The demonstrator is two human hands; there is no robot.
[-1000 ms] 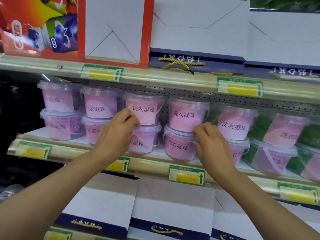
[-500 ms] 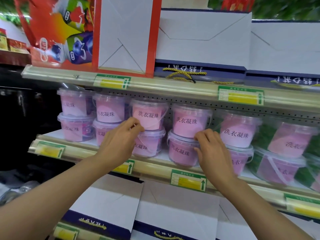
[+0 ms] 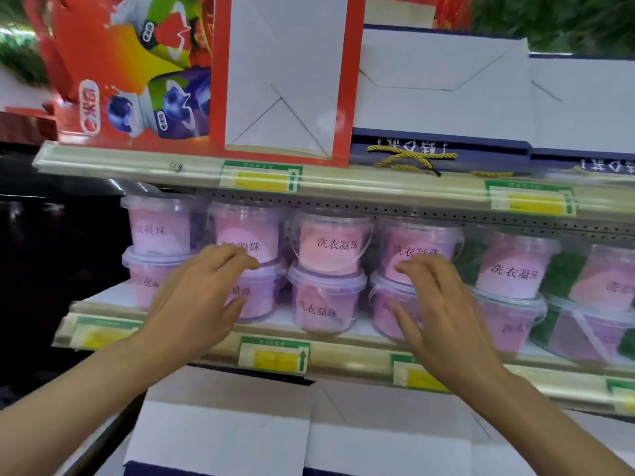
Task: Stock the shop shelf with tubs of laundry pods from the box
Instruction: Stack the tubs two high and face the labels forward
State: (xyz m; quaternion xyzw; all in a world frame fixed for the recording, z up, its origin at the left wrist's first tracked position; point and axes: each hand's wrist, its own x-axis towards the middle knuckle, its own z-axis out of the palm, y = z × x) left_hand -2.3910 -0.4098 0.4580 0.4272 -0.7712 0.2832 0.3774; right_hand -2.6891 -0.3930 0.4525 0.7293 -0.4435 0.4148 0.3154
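Nearest to me, below my forearms, lay white boxes with dark blue bands (image 3: 220, 438) on the lower level. Above them my left hand (image 3: 196, 300) hovered with its fingers spread and only loosely bent, holding nothing; its fingertips (image 3: 240, 261) lay over the second stack of tubs from the left, though the blur kept me from telling whether they touched it. My right hand (image 3: 446, 314) was likewise spread and empty, in front of the fourth stack, its thumb low before the bottom tub and its fingers up by the top one; contact there I could not judge either.

Just past my hands ran the shelf edge (image 3: 343, 353) with its green and yellow price tags (image 3: 275, 355). On the shelf stood the tubs of laundry pods (image 3: 330, 245), clear tubs with pink labels, stacked two high in a row. The stack between my two hands stood free of both. Further right, more tubs showed green beside the pink.

Beyond and above, the upper shelf carried a red carton with fruit pictures (image 3: 130, 80) and white and blue gift boxes (image 3: 439, 97) with yellow cord handles.
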